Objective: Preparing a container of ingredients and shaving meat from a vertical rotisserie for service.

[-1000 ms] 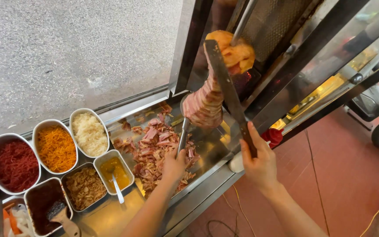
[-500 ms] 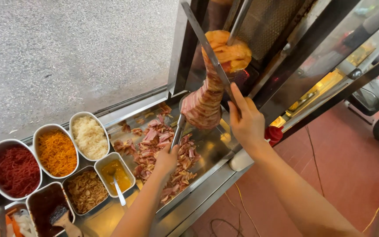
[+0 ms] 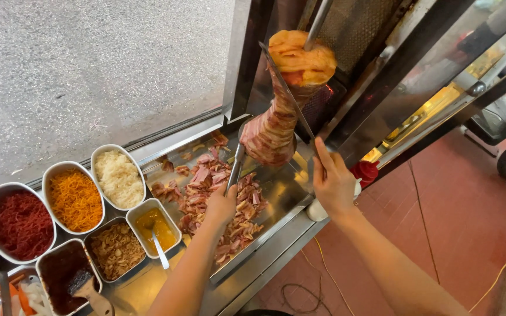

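A cone of layered meat [image 3: 273,131] stands on a vertical spit, with an orange chunk [image 3: 301,58] on top. My right hand [image 3: 333,182] grips a long knife [image 3: 285,88] whose blade lies against the cone's right side, tip near the top. My left hand [image 3: 221,205] holds metal tongs [image 3: 235,167] that reach up to the base of the cone. Below lies a steel tray [image 3: 282,196] strewn with cut meat pieces [image 3: 206,187].
At the left stand steel tubs: white shreds [image 3: 118,175], orange shreds [image 3: 76,200], red shreds [image 3: 21,224], yellow sauce with a spoon [image 3: 154,229], fried bits [image 3: 115,250], dark sauce [image 3: 65,272]. A red bottle cap [image 3: 365,171] sits beside my right wrist. Red tiled floor with cables lies below right.
My right hand has turned the knife from a broad slanted hold to edge-on against the cone and drawn it down the meat. My left hand with the tongs stays at the cone's base.
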